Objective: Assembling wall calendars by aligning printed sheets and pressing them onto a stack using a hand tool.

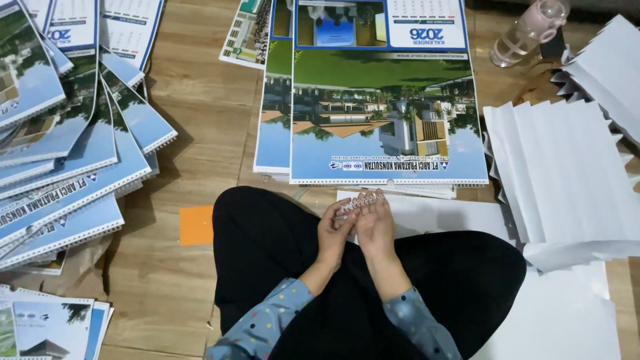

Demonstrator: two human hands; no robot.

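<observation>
I sit cross-legged on a wooden floor in black trousers. My left hand (335,232) and my right hand (375,223) are raised together over my lap, and both pinch a short silver wire binding coil (361,201) at the fingertips. Just beyond my hands lies a stack of printed wall calendars (388,100) with a punched lower edge, showing a building and blue sky. Under my right knee lie loose white sheets (433,213).
A fanned pile of bound calendars (73,153) fills the left side. An orange paper square (197,225) lies by my left knee. Fanned stacks of white paper (567,180) stand at right, and a clear plastic bottle (527,30) lies at top right.
</observation>
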